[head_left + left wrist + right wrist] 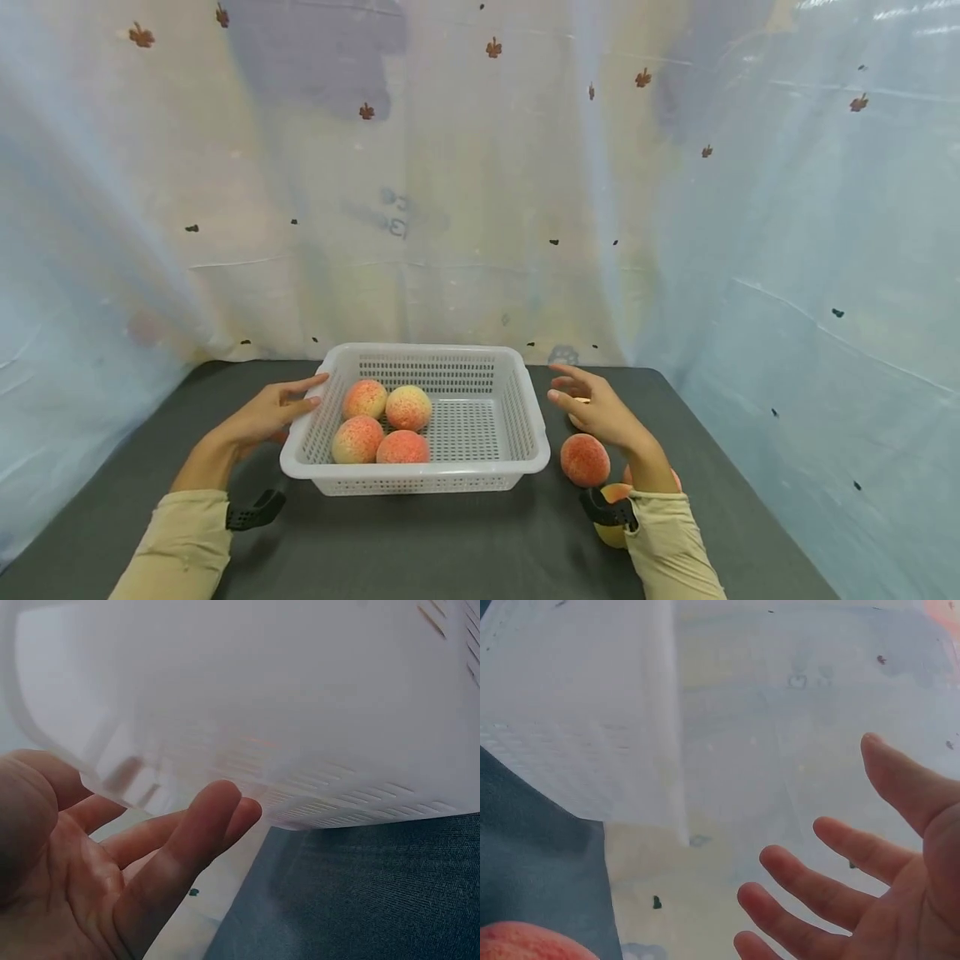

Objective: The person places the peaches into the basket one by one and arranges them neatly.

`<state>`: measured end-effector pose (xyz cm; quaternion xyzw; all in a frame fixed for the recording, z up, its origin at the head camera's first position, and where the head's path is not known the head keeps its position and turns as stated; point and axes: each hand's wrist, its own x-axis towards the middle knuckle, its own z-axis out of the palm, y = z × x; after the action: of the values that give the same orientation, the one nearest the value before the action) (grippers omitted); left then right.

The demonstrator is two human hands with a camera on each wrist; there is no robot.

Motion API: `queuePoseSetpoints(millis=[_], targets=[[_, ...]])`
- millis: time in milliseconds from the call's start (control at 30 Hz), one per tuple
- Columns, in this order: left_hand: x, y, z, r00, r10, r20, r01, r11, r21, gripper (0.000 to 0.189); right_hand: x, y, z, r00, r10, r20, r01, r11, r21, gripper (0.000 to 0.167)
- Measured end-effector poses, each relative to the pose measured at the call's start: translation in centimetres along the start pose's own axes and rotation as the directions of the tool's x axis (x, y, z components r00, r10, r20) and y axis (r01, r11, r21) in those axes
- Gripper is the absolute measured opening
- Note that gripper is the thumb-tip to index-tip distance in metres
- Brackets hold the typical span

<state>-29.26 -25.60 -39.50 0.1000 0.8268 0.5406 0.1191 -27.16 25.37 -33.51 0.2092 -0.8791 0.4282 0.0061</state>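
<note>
A white plastic basket [480, 468] with slotted walls stands on the table and holds several peaches, among them a yellow-red peach [408, 407] and a redder peach [403, 447]. My left hand [264, 412] is at the basket's left rim, fingers loosely extended; the left wrist view shows the fingertips [217, 796] close against the basket's outer wall, with nothing gripped. To the right of the basket, my right hand [597, 408] hovers apart from it, fingers spread and holding nothing. Below that hand lies a red peach [585, 460].
A yellow peach [613, 535] lies under the right wrist, partly hidden. Another peach [577, 413] shows behind the right hand, and a further one peeks out beside the forearm. The dark table [420, 550] is backed by a pale printed curtain [465, 275].
</note>
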Motion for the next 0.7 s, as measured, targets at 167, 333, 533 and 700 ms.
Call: queuePoseSetpoints(millis=[167, 333, 533, 700], targets=[[0.0, 0.0, -0.1, 1.0, -0.013, -0.007, 0.013, 1.0, -0.004, 0.068, -0.4, 0.2, -0.8, 0.999, -0.018, -0.027, 0.016, 0.999, -0.051, 0.057], [0.2, -0.3, 0.1, 1.0, -0.003, 0.009, 0.003, 1.0, -0.01, 0.069, -1.5, 1.2, -2.3, 0.998, -0.039, -0.045, 0.033, 0.992, -0.124, 0.054], [0.2, -0.4, -0.1, 1.0, 0.007, 0.007, -0.007, 1.0, -0.002, 0.07, -3.2, 2.5, -4.3, 0.998, -0.057, -0.042, 0.05, 0.988, -0.144, 0.052], [0.1, -0.1, -0.4, 1.0, -0.016, 0.008, 0.016, 1.0, -0.005, 0.071, -4.7, 3.4, -5.6, 0.998, -0.051, -0.026, 0.047, 0.99, -0.136, 0.051]])
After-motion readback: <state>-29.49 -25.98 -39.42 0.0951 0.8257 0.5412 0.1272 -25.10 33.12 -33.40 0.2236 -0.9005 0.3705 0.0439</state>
